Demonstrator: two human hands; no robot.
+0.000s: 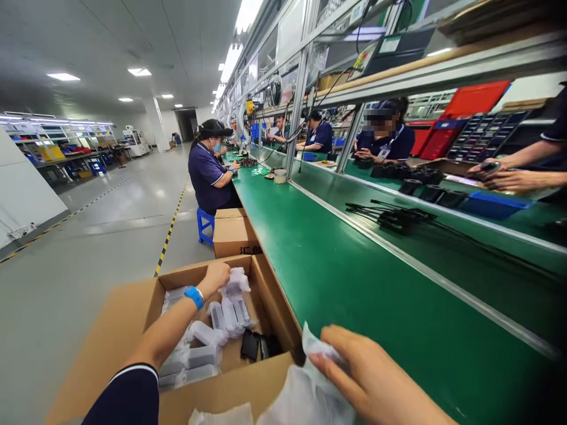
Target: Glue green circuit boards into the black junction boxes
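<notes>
My left hand (216,278), a blue band on its wrist, reaches into an open cardboard box (274,295). Its fingers are closed at the edge of a white-wrapped part (237,282) by the box's far side. Below it lie several more parts in white wrapping (230,316), set in loose rows. Two black parts (251,345) without wrapping rest in the box's right corner. Over the box's near right edge, my right hand (358,366) pinches a thin white packing bag (310,392) between thumb and fingers. What the bag holds, if anything, I cannot make out.
A green workbench (310,254) runs along the right, with a metal rail (398,254) and black cables (394,215) beyond it. Another closed carton (234,230) stands past the open box. A co-worker (210,168) sits on a blue stool (205,224); others work across the bench.
</notes>
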